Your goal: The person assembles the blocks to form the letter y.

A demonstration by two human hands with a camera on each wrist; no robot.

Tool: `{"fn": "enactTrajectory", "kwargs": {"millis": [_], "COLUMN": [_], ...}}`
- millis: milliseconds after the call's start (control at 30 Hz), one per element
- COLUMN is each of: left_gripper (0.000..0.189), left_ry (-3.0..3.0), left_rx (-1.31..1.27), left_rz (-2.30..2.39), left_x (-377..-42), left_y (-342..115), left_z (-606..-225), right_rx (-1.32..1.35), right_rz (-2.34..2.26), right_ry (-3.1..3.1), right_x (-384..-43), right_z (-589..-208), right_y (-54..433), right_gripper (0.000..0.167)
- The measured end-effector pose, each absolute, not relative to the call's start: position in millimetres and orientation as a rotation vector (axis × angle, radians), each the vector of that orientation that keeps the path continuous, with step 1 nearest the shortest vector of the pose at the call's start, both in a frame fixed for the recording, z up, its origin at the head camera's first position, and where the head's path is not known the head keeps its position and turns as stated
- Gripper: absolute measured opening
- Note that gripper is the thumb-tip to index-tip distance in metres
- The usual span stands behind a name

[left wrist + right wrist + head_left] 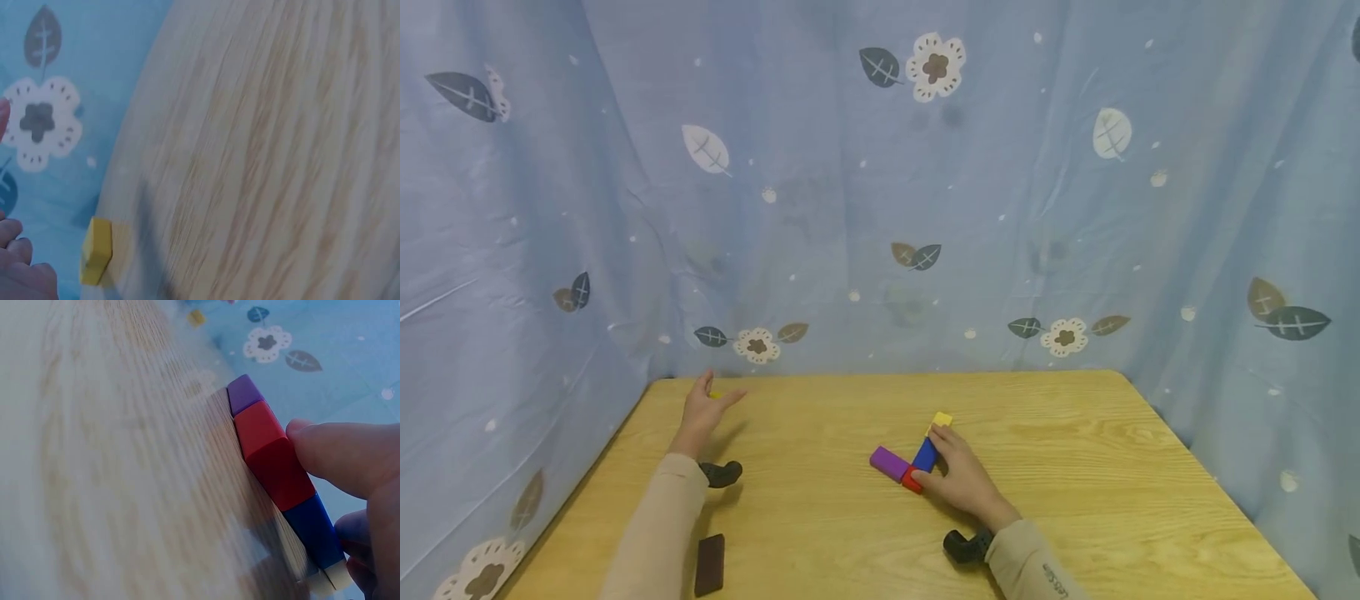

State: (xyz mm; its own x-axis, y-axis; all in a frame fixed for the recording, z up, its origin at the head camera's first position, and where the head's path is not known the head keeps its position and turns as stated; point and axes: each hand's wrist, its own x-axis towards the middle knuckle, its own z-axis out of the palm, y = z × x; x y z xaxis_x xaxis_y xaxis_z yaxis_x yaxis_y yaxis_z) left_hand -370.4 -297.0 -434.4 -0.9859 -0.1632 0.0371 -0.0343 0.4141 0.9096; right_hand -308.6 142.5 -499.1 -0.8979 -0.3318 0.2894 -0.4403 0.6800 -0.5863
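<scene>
Head view shows sleeve lettering [1055, 581], right fingers [947, 442] gripping a block row [925, 455], left fingers [705, 384] spread

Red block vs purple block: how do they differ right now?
- Red block joins purple block to blue block; purple block meets only red block.
- Right hand has its thumb on red block; neither hand touches purple block.

Shared: both rest on the table.

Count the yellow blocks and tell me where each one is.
2: one yellow block is near the table's far edge, by the left hand; the other lies beyond the blue block, partly covered by the right hand. No others show.
</scene>
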Motion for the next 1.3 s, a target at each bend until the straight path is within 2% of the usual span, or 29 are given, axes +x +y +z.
{"fn": "enactTrajectory", "kwargs": {"millis": [300,633,1033,1300], "left_gripper": [0.114,0.115,0.103,0.102], "left_ry": [-2.555,-2.667,-2.814,-2.795], "left_rx": [0.208,0.232,0.216,0.278], "left_rz": [-1.613,-1.634,-1.581,-1.545], "left_x": [-370,-372,-382,-396], "left_y": [-330,-344,-347,-345], "left_z": [-443,-454,-460,-462], "right_rx": [0.647,0.63,0.608,0.584], "right_rz": [0.999,0.996,1.009,1.007], "right_ry": [-2.724,-2.717,-2.755,-2.757], "right_x": [-307,-306,-310,-312], "right_z": [-500,-500,-498,-499], "right_y": [136,135,136,137], "right_gripper": [0.077,0.077,0.077,0.078]}}
